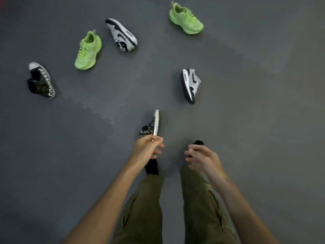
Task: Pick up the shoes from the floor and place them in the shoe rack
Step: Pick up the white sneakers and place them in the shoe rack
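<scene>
The left hand (147,146) pinches the black high-top (150,126) by its heel; the right hand (200,158) hangs open, so the shoe may swing loose and drop

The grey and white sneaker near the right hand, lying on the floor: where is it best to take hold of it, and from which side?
Probably at the ankle opening. The grey and white sneaker lies tipped on its side, sole edge toward the left, toe toward the person. Its open collar sits at the far end, facing right. The empty right hand could come down from the right and hook its fingers into the collar.
</scene>
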The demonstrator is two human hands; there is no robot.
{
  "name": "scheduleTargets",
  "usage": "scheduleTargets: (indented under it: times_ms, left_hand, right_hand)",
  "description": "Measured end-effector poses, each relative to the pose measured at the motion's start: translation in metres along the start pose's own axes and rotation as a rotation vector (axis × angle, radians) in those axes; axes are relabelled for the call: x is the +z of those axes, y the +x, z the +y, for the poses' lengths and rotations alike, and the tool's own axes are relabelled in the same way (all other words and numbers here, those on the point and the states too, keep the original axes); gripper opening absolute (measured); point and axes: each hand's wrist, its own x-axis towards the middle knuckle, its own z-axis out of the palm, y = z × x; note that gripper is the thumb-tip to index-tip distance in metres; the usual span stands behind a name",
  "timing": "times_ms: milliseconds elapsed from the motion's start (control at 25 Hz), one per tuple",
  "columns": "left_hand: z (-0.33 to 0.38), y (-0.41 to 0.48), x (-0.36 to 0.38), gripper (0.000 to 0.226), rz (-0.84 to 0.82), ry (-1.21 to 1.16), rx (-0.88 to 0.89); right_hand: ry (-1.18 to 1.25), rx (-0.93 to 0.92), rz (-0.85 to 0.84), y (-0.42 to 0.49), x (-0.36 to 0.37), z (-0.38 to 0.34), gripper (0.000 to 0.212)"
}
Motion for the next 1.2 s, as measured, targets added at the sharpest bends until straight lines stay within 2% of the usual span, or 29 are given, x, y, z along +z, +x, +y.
scheduleTargets:
  times_ms: [200,320,600,680,760,880,1000,1120,1200]
  left_hand:
    - [0.004,0.104,0.05,0.017,0.092,-0.114,-0.09]
    - [0.008,0.188,0.096,0.01,0.139,-0.198,-0.124]
    - [0.04,0.387,0.19,0.008,0.121,-0.23,0.018]
    - [0.044,0.435,0.202,0.008,0.154,-0.211,0.07]
    - [0.047,0.472,0.211,0.021,0.179,-0.17,0.138]
    - [0.054,0.509,0.22,0.042,0.183,-0.155,0.186]
    - [0.06,0.531,0.229,0.046,0.142,-0.165,0.196]
    - [0.057,0.542,0.238,0.043,0.108,-0.154,0.203]
    - [0.053,0.55,0.239,0.041,0.116,-0.154,0.217]
  right_hand:
    - [-0.087,0.027,-0.07,0.153,-0.026,-0.019,0.016]
    - [-0.165,0.032,-0.092,0.249,-0.038,-0.029,0.02]
    - [-0.255,-0.09,0.007,0.452,-0.071,-0.047,0.03]
    - [-0.333,-0.143,0.051,0.502,-0.078,-0.043,0.042]
    - [-0.42,-0.204,0.108,0.541,-0.083,-0.041,0.057]
    - [-0.577,-0.324,0.187,0.591,-0.082,-0.047,0.071]
    - [-0.661,-0.462,0.227,0.633,-0.077,-0.065,0.084]
    - [-0.723,-0.424,0.178,0.66,-0.081,-0.089,0.086]
    - [-0.7,-0.347,0.1,0.674,-0.082,-0.094,0.075]
